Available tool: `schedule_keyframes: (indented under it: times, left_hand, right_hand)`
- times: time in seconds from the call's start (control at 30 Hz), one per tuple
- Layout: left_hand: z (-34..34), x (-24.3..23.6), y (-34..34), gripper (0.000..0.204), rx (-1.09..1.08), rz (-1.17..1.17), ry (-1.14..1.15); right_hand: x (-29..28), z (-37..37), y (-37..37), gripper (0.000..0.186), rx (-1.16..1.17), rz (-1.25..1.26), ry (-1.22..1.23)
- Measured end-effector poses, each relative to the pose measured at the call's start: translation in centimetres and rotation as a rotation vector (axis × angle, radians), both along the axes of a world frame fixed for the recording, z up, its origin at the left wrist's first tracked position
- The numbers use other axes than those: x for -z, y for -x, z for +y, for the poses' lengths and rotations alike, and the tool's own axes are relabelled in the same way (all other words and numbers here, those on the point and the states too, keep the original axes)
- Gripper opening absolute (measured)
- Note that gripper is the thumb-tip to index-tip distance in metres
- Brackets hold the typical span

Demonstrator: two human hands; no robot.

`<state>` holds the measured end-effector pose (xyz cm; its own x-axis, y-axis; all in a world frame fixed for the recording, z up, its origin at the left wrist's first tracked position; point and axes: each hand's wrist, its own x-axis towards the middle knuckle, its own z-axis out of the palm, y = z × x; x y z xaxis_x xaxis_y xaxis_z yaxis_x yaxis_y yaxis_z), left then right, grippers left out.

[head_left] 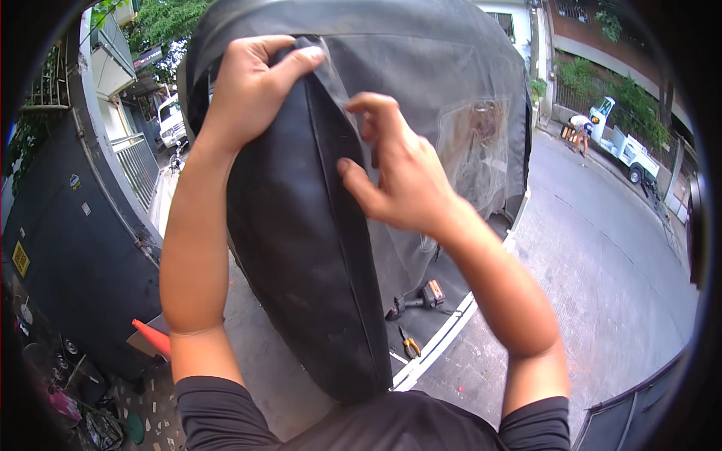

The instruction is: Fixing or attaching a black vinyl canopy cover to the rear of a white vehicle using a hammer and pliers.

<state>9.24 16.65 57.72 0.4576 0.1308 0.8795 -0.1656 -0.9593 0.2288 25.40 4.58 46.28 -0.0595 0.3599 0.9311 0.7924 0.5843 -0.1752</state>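
Observation:
My left hand [259, 90] pinches the top edge of a long black vinyl flap [289, 218], thumb against bent fingers. The flap hangs from there down toward my chest, with a seam running its length. Beside its right edge is my right hand [398, 165], fingers and thumb apart; the thumb lies close to the flap, and whether it touches I cannot tell. Behind both hands stands a vehicle's dark soft cover [421, 68] with a clear, creased plastic window [474, 150].
A cordless power tool [421, 301] and yellow-handled pliers [409, 344] lie on the vehicle's ledge, inside its white edge [436, 342]. An orange cone [153, 338] stands at left, near a dark gate [75, 248]. Across the road, a person [581, 129] bends near a small white vehicle [628, 150].

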Motion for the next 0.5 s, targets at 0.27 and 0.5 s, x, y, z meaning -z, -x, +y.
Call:
schedule_keyframes:
  times: [0.27,0.5]
  left_hand:
    - [0.3,-0.5,-1.1,0.031,-0.265,-0.092,-0.190]
    - [1.1,0.7,-0.7,0.036,-0.509,-0.145,-0.213]
  right_hand:
    - [13.8,2.0,0.7,0.058,0.164,0.232,0.214]
    - [14.4,-6.8,-1.8,0.079,0.176,0.145,0.129]
